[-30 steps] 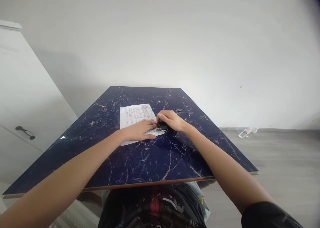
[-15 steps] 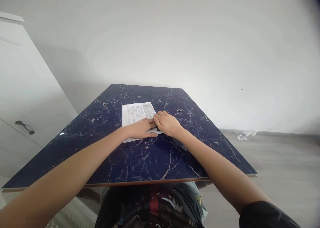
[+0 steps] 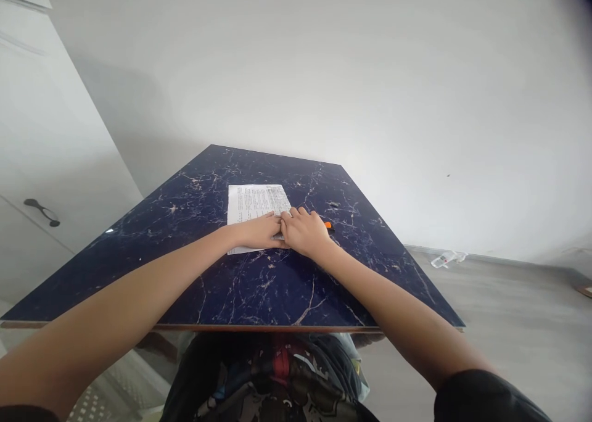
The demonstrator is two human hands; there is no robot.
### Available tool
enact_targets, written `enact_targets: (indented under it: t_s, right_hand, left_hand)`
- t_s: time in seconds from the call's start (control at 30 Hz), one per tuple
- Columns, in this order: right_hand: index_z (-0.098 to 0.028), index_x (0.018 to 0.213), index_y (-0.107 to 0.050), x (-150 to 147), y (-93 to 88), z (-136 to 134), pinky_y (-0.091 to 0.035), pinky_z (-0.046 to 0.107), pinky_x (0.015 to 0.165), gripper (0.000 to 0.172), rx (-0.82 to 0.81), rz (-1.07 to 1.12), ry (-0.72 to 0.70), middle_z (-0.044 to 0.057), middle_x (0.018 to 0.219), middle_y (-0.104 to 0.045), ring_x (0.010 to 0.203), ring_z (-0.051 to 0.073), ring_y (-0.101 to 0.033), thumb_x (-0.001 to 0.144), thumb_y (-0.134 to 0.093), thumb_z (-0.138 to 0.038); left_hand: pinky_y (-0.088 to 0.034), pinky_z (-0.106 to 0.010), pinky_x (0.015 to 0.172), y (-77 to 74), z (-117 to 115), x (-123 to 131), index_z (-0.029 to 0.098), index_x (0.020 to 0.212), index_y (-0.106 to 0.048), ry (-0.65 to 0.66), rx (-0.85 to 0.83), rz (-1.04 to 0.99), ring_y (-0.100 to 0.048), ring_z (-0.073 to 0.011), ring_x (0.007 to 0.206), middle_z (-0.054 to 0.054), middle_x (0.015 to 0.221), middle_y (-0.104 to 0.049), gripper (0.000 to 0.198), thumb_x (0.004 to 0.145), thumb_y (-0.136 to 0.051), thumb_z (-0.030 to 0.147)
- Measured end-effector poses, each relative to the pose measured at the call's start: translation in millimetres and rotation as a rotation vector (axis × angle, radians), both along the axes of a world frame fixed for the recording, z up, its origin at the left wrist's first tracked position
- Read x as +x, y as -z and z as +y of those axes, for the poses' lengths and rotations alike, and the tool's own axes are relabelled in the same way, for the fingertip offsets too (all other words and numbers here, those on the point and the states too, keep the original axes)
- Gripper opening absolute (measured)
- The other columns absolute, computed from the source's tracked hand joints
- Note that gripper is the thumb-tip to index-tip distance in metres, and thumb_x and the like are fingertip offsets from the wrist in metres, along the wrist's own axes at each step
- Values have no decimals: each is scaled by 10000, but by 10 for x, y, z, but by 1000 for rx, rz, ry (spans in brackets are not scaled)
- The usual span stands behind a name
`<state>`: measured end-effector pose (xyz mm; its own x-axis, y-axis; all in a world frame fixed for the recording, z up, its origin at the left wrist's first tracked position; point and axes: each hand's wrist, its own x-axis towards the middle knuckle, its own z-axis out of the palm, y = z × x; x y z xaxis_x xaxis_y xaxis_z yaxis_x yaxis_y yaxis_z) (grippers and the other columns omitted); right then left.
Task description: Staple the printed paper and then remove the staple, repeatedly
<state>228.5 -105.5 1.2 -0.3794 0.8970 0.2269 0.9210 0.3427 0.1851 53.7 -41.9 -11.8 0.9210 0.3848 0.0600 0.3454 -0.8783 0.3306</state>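
A printed white sheet of paper (image 3: 250, 203) lies on the dark blue marbled table (image 3: 259, 292). My left hand (image 3: 263, 231) rests flat on the lower right part of the sheet, fingers pointing right. Over its fingertips, at the sheet's right edge, lies my right hand (image 3: 303, 229), its fingers curled. An orange and black object (image 3: 328, 226) sticks out to the right from behind my right hand; most of it is hidden, and what the fingers grip underneath does not show.
A small dark item (image 3: 333, 204) lies on the table behind my right hand. A white cabinet (image 3: 60, 144) stands at the left. The wall is behind the table. Clear plastic packaging (image 3: 448, 259) is on the floor at the right.
An orange and black end now shows right of my right hand, which lies a little further over my left fingers. The whole view has shifted slightly.
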Motion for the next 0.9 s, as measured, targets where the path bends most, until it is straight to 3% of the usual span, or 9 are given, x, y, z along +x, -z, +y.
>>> enact_targets:
  t_s: [0.07, 0.2, 0.37, 0.47, 0.6, 0.7, 0.77, 0.83, 0.9]
  right_hand:
    - [-168, 1115, -636, 69, -71, 33, -448, 420, 838, 415, -72, 92, -25, 176, 1131, -673, 1019, 307, -596, 1093, -275, -371]
    - [-214, 1121, -636, 459, -301, 117, -459, 356, 867, 519, -314, 480, -212, 88, 1092, -691, 969, 227, -621, 1107, -204, -502]
    - [-202, 1121, -687, 975, -395, 204, -457, 333, 766, 452, -577, 426, -408, 77, 1095, -692, 894, 221, -622, 892, -678, -592]
    - [-183, 933, -699, 1125, -411, 253, -434, 310, 668, 345, -579, 363, -378, 48, 925, -688, 752, 185, -597, 804, -765, -496]
    - [-172, 827, -661, 1196, -481, 300, -401, 298, 565, 272, -484, 524, -118, 37, 771, -667, 626, 161, -578, 810, -725, -435]
    - [-163, 822, -635, 1060, -453, 316, -386, 301, 534, 280, -315, 653, 60, 47, 745, -655, 589, 161, -564, 810, -705, -434]
    - [-157, 837, -627, 851, -363, 314, -385, 294, 531, 262, -266, 709, 96, 48, 752, -656, 591, 162, -566, 795, -703, -405]
    - [-158, 833, -625, 594, -238, 306, -386, 285, 549, 220, -276, 733, 55, 36, 737, -650, 606, 160, -562, 794, -684, -367]
    - [-168, 828, -616, 352, -119, 298, -388, 277, 593, 148, -232, 703, -69, 28, 762, -657, 660, 162, -563, 786, -666, -301]
  left_hand:
    - [-339, -497, 1166, -11, -5, -15, 246, 1319, -694, -25, -35, 8, -560, -340, 1295, -105, 1378, -669, 568, 976, -489, 649]
    - [-237, -509, 1242, -28, -3, -55, 288, 1594, -413, -60, -87, 40, -314, -354, 1535, -69, 1691, -319, 754, 973, -437, 715]
    - [-179, -498, 1275, -47, 0, -96, 311, 1622, -350, -7, -72, 56, -238, -330, 1576, -54, 1708, -264, 756, 985, -418, 713]
    - [-191, -488, 1272, -94, -40, -120, 317, 1636, -310, -25, -83, 88, -226, -335, 1580, -40, 1712, -243, 780, 979, -421, 722]
    - [-143, -472, 1283, -149, -110, -120, 314, 1660, -213, -6, -93, 139, -168, -315, 1597, -12, 1726, -167, 817, 982, -398, 731]
    - [-183, -462, 1274, -164, -153, -83, 320, 1642, -289, 48, -61, 119, -223, -303, 1585, -11, 1711, -236, 792, 976, -426, 725]
    - [-298, -452, 1225, -183, -181, -57, 317, 1557, -474, 87, -1, 48, -373, -301, 1522, -29, 1631, -434, 692, 980, -451, 699]
    - [-464, -424, 1074, -224, -212, -53, 292, 1299, -712, 99, 100, -66, -624, -285, 1287, -58, 1347, -711, 529, 1006, -444, 642]
    - [-548, -376, 807, -279, -235, -80, 255, 916, -783, 54, 244, -224, -730, -240, 870, -68, 902, -792, 503, 1032, -410, 572]
